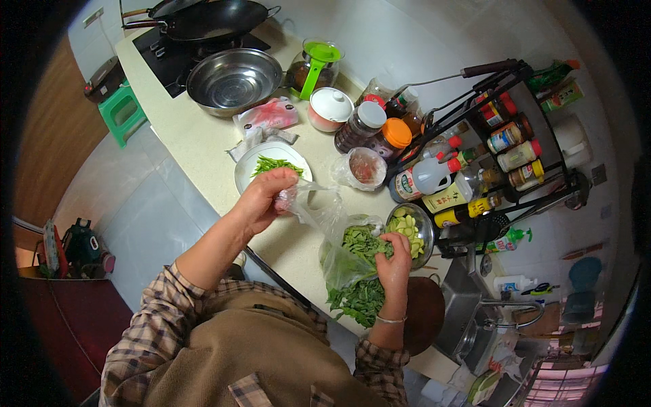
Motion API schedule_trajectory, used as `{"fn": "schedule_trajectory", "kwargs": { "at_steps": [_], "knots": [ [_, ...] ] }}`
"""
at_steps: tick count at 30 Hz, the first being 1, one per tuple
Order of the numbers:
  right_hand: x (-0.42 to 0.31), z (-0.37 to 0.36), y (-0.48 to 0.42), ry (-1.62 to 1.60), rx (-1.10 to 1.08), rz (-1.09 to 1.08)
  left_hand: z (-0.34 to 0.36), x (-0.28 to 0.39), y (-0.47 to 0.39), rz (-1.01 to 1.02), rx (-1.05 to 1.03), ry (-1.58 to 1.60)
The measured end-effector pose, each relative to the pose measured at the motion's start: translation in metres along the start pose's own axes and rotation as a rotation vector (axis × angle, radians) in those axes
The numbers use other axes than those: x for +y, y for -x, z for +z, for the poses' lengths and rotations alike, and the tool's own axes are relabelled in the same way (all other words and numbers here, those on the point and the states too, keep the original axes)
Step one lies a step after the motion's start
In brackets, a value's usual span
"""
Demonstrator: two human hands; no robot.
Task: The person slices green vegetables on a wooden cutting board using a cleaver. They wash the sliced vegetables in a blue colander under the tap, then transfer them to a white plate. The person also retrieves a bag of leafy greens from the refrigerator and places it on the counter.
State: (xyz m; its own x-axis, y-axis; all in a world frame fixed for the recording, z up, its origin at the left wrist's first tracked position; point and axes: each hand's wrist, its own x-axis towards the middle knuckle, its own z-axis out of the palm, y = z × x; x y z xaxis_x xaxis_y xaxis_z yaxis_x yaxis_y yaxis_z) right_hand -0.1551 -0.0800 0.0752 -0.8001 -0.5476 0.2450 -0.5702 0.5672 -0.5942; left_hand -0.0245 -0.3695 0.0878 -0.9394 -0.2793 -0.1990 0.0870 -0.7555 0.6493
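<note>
My left hand [269, 196] pinches the gathered edge of a clear plastic bag [325, 211] and holds it up over the counter. My right hand [395, 262] grips leafy greens [363, 244] at the bag's mouth, its fingertips among the leaves. More leafy greens [358, 302] lie on the counter below the bag, near the front edge. A metal bowl [430, 236] of sliced pale green vegetable [407, 226] stands just beyond my right hand. Behind my left hand, a white plate [244, 170] holds cut green peppers [269, 164].
Beyond are a plastic-covered bowl [363, 168], lidded jars [358, 127], a white lidded pot [330, 109] and a black seasoning rack [544, 117]. A steel pan [236, 86] stands by the stove [163, 56]. To the right are a round brown board [424, 315] and a sink [457, 305].
</note>
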Motion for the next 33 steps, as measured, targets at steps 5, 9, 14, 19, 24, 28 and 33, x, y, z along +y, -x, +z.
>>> {"fn": "schedule_trajectory", "kwargs": {
  "at_steps": [5, 9, 14, 19, 24, 28, 33],
  "knots": [
    [0.0, 0.004, 0.006, -0.038, 0.02, 0.071, -0.039, -0.022, 0.014, 0.039, 0.094, -1.099],
    [0.011, 0.006, 0.009, -0.149, 0.006, 0.177, 0.015, -0.025, 0.04, 0.81, 0.176, -1.712],
    [-0.005, 0.005, 0.007, -0.086, 0.024, 0.031, 0.075, -0.06, 0.038, 0.714, -0.223, -1.56],
    [0.016, -0.007, 0.021, -0.155, -0.027, 0.285, 0.023, -0.083, 0.024, 0.318, 0.068, -1.658],
    [-0.026, -0.023, 0.021, 0.211, 0.245, -0.099, 0.003, -0.091, 0.024, 0.071, -0.008, -1.513],
    [-0.045, -0.024, 0.012, -0.081, -0.148, -0.439, -0.001, -0.103, 0.017, 0.077, -0.028, -1.164],
    [-0.049, 0.009, -0.008, 0.458, -0.352, -0.454, 0.003, -0.102, 0.011, -0.241, 0.178, -0.063]
  ]
}}
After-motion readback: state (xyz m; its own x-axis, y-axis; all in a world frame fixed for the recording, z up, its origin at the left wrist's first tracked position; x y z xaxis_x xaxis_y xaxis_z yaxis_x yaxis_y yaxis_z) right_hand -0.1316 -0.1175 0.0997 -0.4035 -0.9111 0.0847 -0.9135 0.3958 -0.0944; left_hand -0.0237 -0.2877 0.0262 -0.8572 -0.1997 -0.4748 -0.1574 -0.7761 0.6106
